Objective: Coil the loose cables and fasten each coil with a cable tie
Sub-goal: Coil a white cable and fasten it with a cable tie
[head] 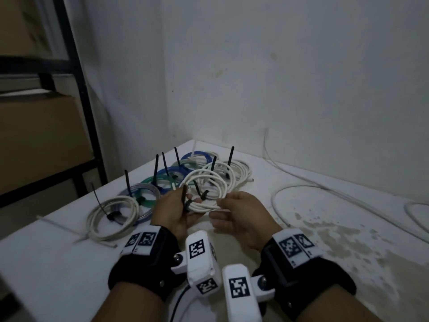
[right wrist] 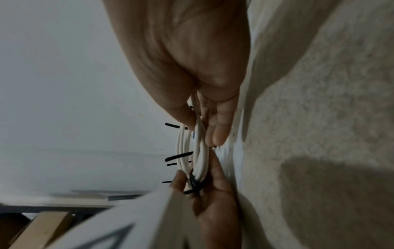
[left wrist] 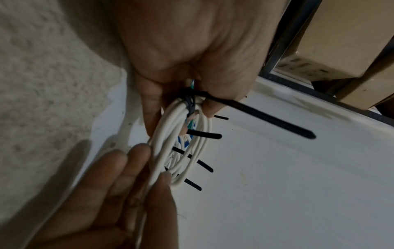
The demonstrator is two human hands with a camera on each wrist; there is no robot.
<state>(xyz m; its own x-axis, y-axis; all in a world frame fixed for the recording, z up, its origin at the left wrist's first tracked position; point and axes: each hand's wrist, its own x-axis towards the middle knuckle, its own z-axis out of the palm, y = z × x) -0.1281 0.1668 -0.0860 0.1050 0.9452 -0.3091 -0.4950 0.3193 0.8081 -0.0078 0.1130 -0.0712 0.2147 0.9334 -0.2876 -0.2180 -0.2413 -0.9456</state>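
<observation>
- I am working over a white tabletop [head: 255,287] pushed into a corner of white walls [head: 278,66]; to the right of my right fingers its surface is showing brownish, blotchy stains [head: 336,235].
- Beyond my left fingers, a black metal shelf frame [head: 76,94] with brown cardboard boxes [head: 39,140] is standing just past the table's left edge.
- Both my hands are holding a white coiled cable [head: 204,189] above the table, near its middle.
- My left hand [head: 174,214] is pinching the coil where a black plastic cable tie [left wrist: 266,116] is wrapping it, thumb and fingers curled onto the strands, the tie's tail sticking out.
- My right hand [head: 241,217] is gripping the coil's opposite side, fingers [right wrist: 217,128] closed together on the white strands.
- Just past my fingertips, tied coils of white, blue and green cable [head: 171,180] are lying bunched, their black tie tails pointing up.
- A loose white cable [head: 313,189] is trailing beyond my right fingers toward the right wall.
- The bare tabletop nearest me, under my wrists, is giving open room.
</observation>
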